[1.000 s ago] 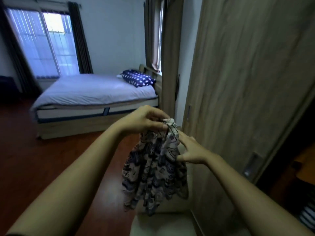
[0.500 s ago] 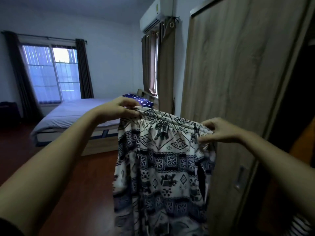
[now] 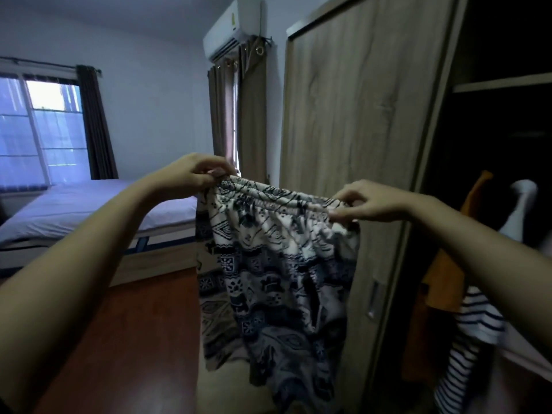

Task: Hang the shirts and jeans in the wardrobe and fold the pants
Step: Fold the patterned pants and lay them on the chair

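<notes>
The patterned pants (image 3: pixel 277 264) hang in the middle of the frame, spread by the waistband and held up in the air in front of the wardrobe door (image 3: pixel 358 130). The elastic waistband runs nearly level from centre-left to centre-right, gathered and slightly slack between the two grips, and the legs drop freely toward the lower centre of the frame, touching nothing that can be seen. The left hand (image 3: pixel 191 177) is pinched shut on the left end of the waistband; the right hand (image 3: pixel 364 201) is pinched shut on the right end. The hands are well apart, with the cloth stretched between them.

As for progress, the pants are opened out but no fold is in them yet: judging from this, the folding step is only at its start, with the legs to be laid together and the length doubled over.

At the right edge of the frame the wardrobe (image 3: pixel 493 144) stands open and dark. An orange garment (image 3: pixel 448 282) and a striped shirt (image 3: pixel 469 339) hang inside, which suggests part of the hanging is done; whether they are on hangers, and whether any jeans are among them, cannot be told. The shelf (image 3: pixel 501 83) above them looks bare, as far as the shadow allows.

Beyond, at the left, is the bed (image 3: pixel 89 207) with nothing visibly laid on it, and the wooden floor (image 3: pixel 119 339) below.
</notes>
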Demonstrator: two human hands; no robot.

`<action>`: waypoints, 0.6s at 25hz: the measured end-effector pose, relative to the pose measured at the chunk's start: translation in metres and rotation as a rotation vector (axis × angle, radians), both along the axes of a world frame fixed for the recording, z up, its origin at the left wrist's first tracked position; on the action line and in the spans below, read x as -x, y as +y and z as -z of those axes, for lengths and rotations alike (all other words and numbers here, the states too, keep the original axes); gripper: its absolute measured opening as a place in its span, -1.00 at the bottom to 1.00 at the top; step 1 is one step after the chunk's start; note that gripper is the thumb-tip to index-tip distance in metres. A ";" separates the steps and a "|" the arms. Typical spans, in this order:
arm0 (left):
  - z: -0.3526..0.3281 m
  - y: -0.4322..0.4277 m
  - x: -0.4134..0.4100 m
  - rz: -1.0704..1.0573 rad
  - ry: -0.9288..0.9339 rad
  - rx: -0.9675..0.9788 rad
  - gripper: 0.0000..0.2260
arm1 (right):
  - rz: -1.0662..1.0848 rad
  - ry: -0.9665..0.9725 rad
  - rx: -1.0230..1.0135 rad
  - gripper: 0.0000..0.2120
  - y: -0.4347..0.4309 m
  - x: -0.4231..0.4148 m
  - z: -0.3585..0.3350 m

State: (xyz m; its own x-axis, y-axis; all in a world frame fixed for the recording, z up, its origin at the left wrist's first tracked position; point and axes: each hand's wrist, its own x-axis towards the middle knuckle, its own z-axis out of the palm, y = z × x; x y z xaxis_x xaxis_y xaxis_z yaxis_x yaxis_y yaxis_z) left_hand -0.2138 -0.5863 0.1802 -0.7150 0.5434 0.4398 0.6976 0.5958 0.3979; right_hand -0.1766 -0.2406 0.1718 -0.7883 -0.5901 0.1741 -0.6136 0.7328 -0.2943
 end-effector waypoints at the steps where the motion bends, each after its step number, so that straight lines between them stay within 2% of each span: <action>1: 0.005 -0.001 0.005 -0.069 0.061 0.047 -0.81 | 0.020 -0.032 -0.009 -0.71 0.005 -0.002 0.008; 3: 0.018 0.005 0.013 -0.204 0.134 0.143 -0.77 | 0.015 -0.053 0.127 -0.71 0.003 -0.005 0.014; 4: 0.022 0.016 0.010 -0.173 0.049 0.080 -0.69 | 0.000 -0.033 0.197 -0.70 -0.004 -0.004 0.013; 6: 0.031 0.050 -0.003 0.110 -0.278 -0.151 -0.54 | -0.030 0.016 0.250 -0.70 -0.027 0.000 0.012; 8: 0.041 0.084 -0.011 0.291 -0.403 -0.164 -0.63 | -0.046 0.071 0.228 -0.76 -0.042 0.002 0.012; 10: 0.048 0.101 -0.009 0.305 -0.379 -0.106 -0.77 | -0.021 0.062 0.222 -0.77 -0.039 0.003 0.018; 12: 0.046 0.103 -0.003 0.348 -0.352 -0.123 -0.83 | -0.001 -0.043 0.313 -0.72 -0.026 -0.001 0.028; 14: 0.039 0.093 0.006 0.386 -0.361 -0.270 -0.87 | -0.006 -0.180 0.385 -0.57 -0.011 -0.004 0.049; 15: 0.036 0.084 0.011 0.380 -0.353 -0.344 -0.83 | 0.016 -0.231 0.357 -0.52 0.001 -0.006 0.064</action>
